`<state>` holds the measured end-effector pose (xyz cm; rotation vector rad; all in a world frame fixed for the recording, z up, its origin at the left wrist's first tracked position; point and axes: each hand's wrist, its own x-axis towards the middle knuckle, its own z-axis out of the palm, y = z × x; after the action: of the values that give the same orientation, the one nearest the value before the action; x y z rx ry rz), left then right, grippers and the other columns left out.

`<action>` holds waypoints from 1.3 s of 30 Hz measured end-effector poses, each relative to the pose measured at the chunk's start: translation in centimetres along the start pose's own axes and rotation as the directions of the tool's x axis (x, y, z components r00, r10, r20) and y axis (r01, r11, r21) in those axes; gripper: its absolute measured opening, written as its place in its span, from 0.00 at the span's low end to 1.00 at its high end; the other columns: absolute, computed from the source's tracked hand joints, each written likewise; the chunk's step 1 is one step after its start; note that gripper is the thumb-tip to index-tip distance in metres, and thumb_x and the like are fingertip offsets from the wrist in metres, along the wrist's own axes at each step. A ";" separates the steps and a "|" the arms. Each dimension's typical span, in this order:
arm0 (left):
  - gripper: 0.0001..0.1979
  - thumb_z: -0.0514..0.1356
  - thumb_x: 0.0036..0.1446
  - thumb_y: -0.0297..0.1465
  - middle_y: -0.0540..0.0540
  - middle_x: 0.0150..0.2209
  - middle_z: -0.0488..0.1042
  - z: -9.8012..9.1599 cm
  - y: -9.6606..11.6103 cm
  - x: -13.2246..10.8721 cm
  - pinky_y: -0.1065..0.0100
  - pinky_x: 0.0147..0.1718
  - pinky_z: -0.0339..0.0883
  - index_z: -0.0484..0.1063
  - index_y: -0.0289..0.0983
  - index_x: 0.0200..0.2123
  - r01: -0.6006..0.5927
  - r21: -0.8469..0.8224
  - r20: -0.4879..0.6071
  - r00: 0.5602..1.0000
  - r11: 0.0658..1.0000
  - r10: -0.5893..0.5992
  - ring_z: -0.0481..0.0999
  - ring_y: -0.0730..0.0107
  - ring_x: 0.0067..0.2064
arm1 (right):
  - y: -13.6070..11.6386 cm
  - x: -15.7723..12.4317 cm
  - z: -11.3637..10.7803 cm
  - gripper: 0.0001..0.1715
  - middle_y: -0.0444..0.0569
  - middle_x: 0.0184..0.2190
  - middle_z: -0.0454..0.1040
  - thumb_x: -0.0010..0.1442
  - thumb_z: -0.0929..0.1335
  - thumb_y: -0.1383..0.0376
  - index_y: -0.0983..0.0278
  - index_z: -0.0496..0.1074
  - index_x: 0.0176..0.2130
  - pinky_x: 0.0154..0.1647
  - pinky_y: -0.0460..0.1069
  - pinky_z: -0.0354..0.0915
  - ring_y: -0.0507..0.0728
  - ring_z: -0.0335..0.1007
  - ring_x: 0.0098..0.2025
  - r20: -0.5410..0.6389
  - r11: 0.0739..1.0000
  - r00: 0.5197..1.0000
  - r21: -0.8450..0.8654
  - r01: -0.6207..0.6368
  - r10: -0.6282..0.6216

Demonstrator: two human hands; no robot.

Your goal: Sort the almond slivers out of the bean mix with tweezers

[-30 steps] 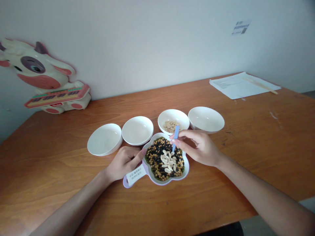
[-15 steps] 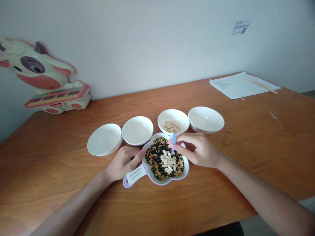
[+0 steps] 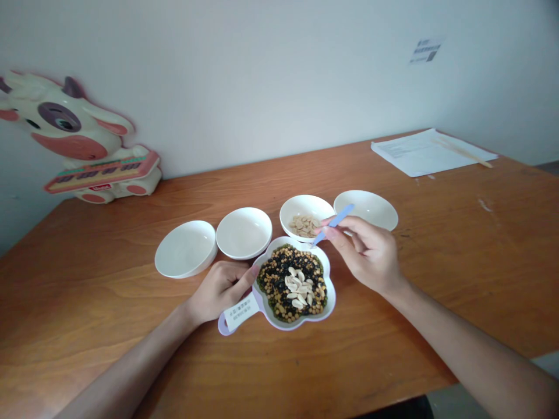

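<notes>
Head view: blue plastic stick (image 3: 345, 212) has been lifted out of the beans (image 3: 292, 282), pinched narrowly in right hand (image 3: 367, 253), tip just above rim of flower-shaped tray (image 3: 273, 319), beside peanut bowl (image 3: 305, 199). Tray handle is gripped by left hand (image 3: 220, 291).

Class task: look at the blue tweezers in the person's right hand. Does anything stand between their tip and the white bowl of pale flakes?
Almost nothing: the blue tweezers in the right hand end at the rim of the flower-shaped dish, and only that rim separates them from the white bowl of pale flakes.
</notes>
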<state>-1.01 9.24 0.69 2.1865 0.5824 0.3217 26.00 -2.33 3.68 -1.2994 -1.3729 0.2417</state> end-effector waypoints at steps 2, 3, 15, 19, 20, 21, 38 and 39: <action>0.29 0.47 0.74 0.39 0.52 0.18 0.61 0.0 -0.1 0.0 0.75 0.21 0.51 0.55 0.34 0.19 -0.003 -0.001 -0.004 1.000 1.000 0.003 0.56 0.80 0.21 | 0.2 0.1 -0.1 0.07 0.49 0.41 0.84 0.67 0.70 0.63 0.59 0.77 0.45 0.45 0.54 0.79 0.58 0.82 0.41 -0.104 0.999 0.994 0.024 -0.036 0.038; 0.29 0.47 0.74 0.39 0.52 0.18 0.61 0.0 -0.1 0.0 0.75 0.21 0.52 0.55 0.34 0.19 -0.005 0.000 -0.004 1.000 1.000 0.005 0.56 0.80 0.21 | 0.3 0.2 -0.2 0.07 0.50 0.42 0.83 0.67 0.70 0.63 0.59 0.77 0.46 0.46 0.54 0.79 0.58 0.82 0.42 -0.146 0.998 0.988 0.038 -0.050 0.056; 0.29 0.47 0.74 0.40 0.52 0.18 0.61 0.1 0.0 0.0 0.75 0.21 0.52 0.55 0.34 0.19 -0.006 0.017 -0.010 1.000 1.000 0.006 0.56 0.80 0.21 | 1.1 0.6 0.1 0.09 0.49 0.43 0.83 0.67 0.70 0.62 0.60 0.78 0.46 0.49 0.52 0.80 0.57 0.82 0.45 -0.254 0.997 0.966 0.068 -0.023 0.040; 0.30 0.47 0.74 0.40 0.52 0.18 0.61 0.1 -0.2 0.0 0.75 0.21 0.52 0.56 0.34 0.19 0.007 0.010 -0.001 1.000 1.000 -0.007 0.56 0.80 0.21 | 0.8 0.6 0.1 0.08 0.49 0.43 0.83 0.67 0.70 0.63 0.59 0.78 0.46 0.48 0.52 0.79 0.57 0.82 0.45 -0.217 0.992 0.975 0.123 -0.032 0.058; 0.30 0.47 0.74 0.40 0.52 0.18 0.61 0.1 -0.2 0.0 0.75 0.21 0.52 0.56 0.34 0.19 0.007 0.010 -0.001 1.000 1.000 -0.007 0.56 0.80 0.21 | 0.7 0.6 0.1 0.07 0.49 0.43 0.83 0.66 0.70 0.63 0.59 0.78 0.46 0.48 0.51 0.79 0.57 0.82 0.45 -0.198 0.990 0.978 0.138 -0.035 0.062; 0.29 0.47 0.74 0.40 0.52 0.18 0.61 0.1 -0.3 0.0 0.75 0.21 0.52 0.56 0.34 0.19 0.006 0.010 0.000 1.000 1.000 -0.006 0.56 0.80 0.21 | 0.7 0.5 0.1 0.07 0.49 0.42 0.83 0.66 0.70 0.64 0.59 0.77 0.45 0.47 0.51 0.79 0.57 0.82 0.44 -0.174 0.988 0.983 0.150 -0.037 0.063; 0.29 0.47 0.74 0.39 0.52 0.18 0.60 0.0 0.0 0.0 0.75 0.20 0.51 0.55 0.34 0.18 -0.001 0.008 -0.008 1.000 1.000 0.001 0.54 0.80 0.21 | 0.2 -0.3 0.9 0.05 0.45 0.34 0.82 0.63 0.71 0.69 0.62 0.74 0.41 0.35 0.44 0.75 0.51 0.79 0.32 0.227 0.987 0.962 -0.021 0.159 -0.150; 0.29 0.47 0.74 0.39 0.52 0.18 0.60 0.0 0.0 -0.1 0.75 0.20 0.51 0.55 0.34 0.18 0.001 0.008 -0.004 1.000 1.000 -0.001 0.54 0.80 0.21 | 0.1 -0.3 0.9 0.05 0.45 0.34 0.82 0.63 0.71 0.69 0.62 0.74 0.42 0.35 0.44 0.75 0.51 0.79 0.32 0.227 0.987 0.962 -0.023 0.158 -0.149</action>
<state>-1.04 9.21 0.64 2.1931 0.5883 0.3238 25.30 -2.09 3.15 -1.2190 -1.6709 0.2615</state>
